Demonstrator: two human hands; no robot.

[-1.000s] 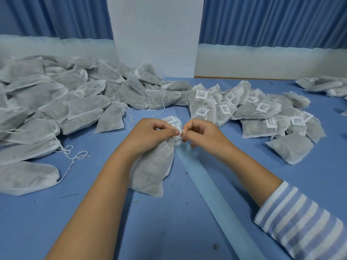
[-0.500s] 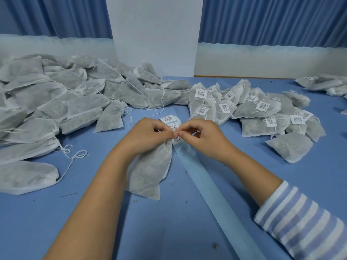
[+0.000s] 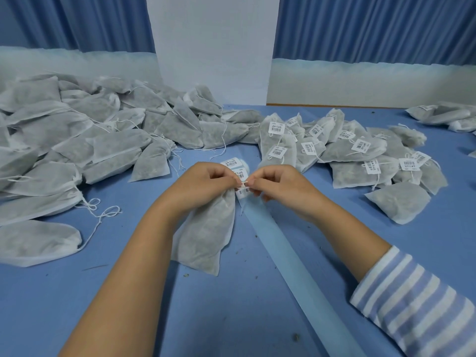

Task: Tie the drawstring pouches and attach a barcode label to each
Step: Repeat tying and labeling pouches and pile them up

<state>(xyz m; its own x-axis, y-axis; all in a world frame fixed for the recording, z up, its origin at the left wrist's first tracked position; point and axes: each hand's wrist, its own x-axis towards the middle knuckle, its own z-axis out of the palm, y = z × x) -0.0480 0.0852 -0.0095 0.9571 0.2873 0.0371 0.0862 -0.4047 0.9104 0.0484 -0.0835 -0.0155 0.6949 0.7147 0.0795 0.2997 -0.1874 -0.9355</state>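
A grey-white drawstring pouch (image 3: 206,235) lies on the blue table under my left forearm, its neck gathered at the top. My left hand (image 3: 203,186) grips that neck and pinches the white string. My right hand (image 3: 280,189) pinches the other string end right beside it, fingertips nearly touching. A barcode label (image 3: 243,192) hangs just below the pinch. A strip of barcode labels (image 3: 233,163) on pale blue backing lies just behind my hands.
A big heap of unlabelled pouches (image 3: 77,150) with loose strings fills the left side. Labelled pouches (image 3: 360,155) are piled at the right, with more at the far right edge (image 3: 443,114). A pale blue backing tape (image 3: 296,258) runs toward me.
My fingertips drew together half a second ago and have now parted slightly again, string between them. The pouch has shifted a little under my left hand.
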